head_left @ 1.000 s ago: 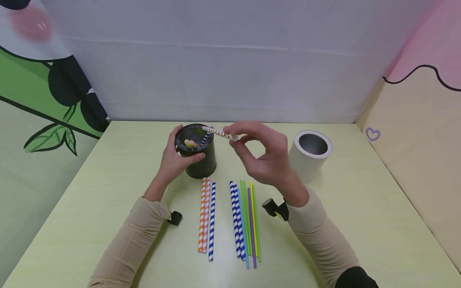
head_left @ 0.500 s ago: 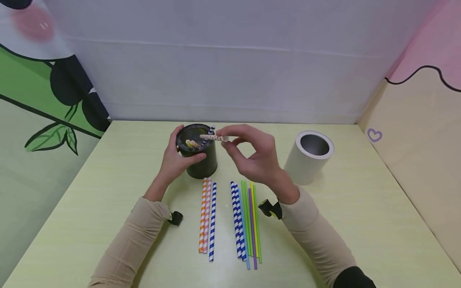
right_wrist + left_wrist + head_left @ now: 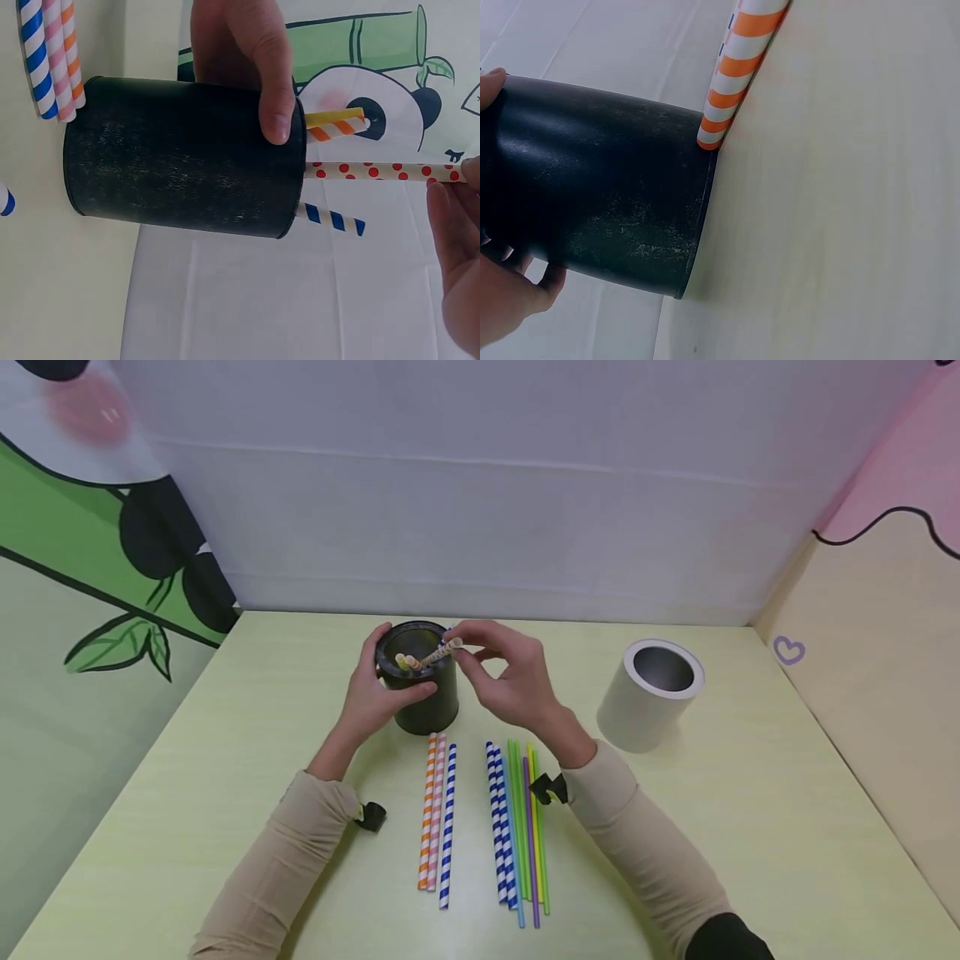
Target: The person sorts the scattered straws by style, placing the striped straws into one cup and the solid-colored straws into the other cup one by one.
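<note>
My left hand (image 3: 371,697) grips a black cup (image 3: 431,708) near its rim, with the thumb across the front and the fingers round the far side. My right hand (image 3: 510,677) pinches the upper end of a white paper straw with red dots (image 3: 382,172). Its lower part is hidden inside the cup. Also poking out of the cup in the right wrist view are a yellow straw (image 3: 324,118), an orange-striped straw (image 3: 339,130) and a blue-striped straw (image 3: 334,220). In the left wrist view the cup's side (image 3: 600,180) fills much of the frame.
A white cup (image 3: 637,710) stands to the right. In front of the black cup lie an orange-striped straw (image 3: 427,818), a pink-striped straw (image 3: 437,818) and a blue-striped straw (image 3: 447,827). Further right is a row of several straws, including a purple one (image 3: 532,852).
My right hand has moved left toward the black cup. The dotted straw has swung from lying above the rim to slanting down into the opening. My left hand keeps its grip on the cup.
</note>
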A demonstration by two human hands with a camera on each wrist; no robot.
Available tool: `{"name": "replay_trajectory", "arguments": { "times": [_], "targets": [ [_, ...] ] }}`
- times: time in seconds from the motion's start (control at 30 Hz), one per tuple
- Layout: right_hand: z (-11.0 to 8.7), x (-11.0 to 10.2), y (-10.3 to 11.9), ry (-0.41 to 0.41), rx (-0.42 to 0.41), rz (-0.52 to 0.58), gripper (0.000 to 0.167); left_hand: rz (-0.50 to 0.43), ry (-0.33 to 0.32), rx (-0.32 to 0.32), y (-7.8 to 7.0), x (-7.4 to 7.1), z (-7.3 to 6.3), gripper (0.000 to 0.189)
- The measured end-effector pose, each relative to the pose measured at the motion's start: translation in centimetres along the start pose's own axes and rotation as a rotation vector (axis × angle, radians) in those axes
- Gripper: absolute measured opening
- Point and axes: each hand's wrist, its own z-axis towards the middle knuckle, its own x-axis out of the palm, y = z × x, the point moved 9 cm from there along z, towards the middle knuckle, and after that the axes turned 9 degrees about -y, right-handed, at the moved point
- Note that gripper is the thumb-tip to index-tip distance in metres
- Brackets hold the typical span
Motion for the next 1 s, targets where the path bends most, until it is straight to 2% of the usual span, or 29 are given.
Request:
{"name": "replay_trajectory", "arguments": {
  "times": [0.33,0.6,1.0],
  "targets": [
    [-0.8,2.6,-3.1,0.070,0.118,-0.020,0.018,-0.010,0.006,0.017,-0.2,0.0,-0.1,0.102],
    [-1.8,3.6,-4.7,0.108,0.159,-0.070,0.018,-0.015,0.016,0.018,-0.2,0.0,-0.2,0.102],
    [-2.7,4.2,-5.9,0.110,0.196,-0.059,0.022,-0.031,0.009,0.026,-0.2,-0.1,-0.1,0.103]
  ]
}}
